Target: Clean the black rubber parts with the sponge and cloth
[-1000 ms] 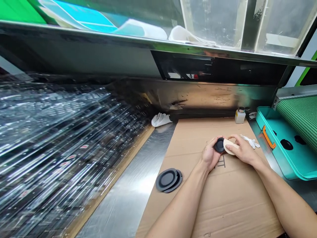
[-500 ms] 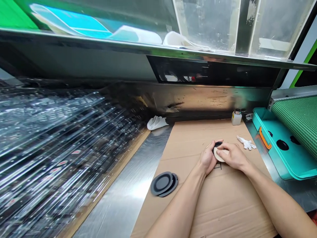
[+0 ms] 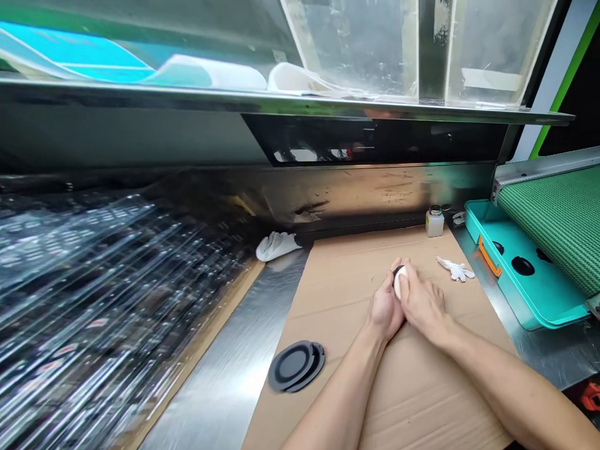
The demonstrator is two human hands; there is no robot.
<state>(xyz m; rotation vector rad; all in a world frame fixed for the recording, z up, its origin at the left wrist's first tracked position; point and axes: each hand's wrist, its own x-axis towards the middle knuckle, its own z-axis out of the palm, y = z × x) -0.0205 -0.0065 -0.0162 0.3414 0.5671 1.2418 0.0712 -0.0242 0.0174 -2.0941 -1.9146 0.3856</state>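
Over the cardboard sheet (image 3: 337, 275), my left hand (image 3: 385, 307) is closed around a small black disc (image 3: 396, 271), most of which is hidden. My right hand (image 3: 422, 303) presses a cream-coloured round pad (image 3: 400, 282) against the disc, its fingers wrapped over the pad. The two hands touch each other. Two larger dark grey discs (image 3: 291, 366) lie overlapping on the cardboard, to the left of my left forearm.
A white glove (image 3: 455, 269) and a small bottle (image 3: 435, 224) are on the cardboard. Another white glove (image 3: 276, 245) lies at the back left. A teal tray (image 3: 520, 294) stands right, beside a green conveyor belt (image 3: 557, 206). Plastic-wrapped items (image 3: 103, 300) fill the left.
The camera view has turned slightly right. My right hand has closed further over the cream pad, which is now tilted more upright, and the hands are closer together.
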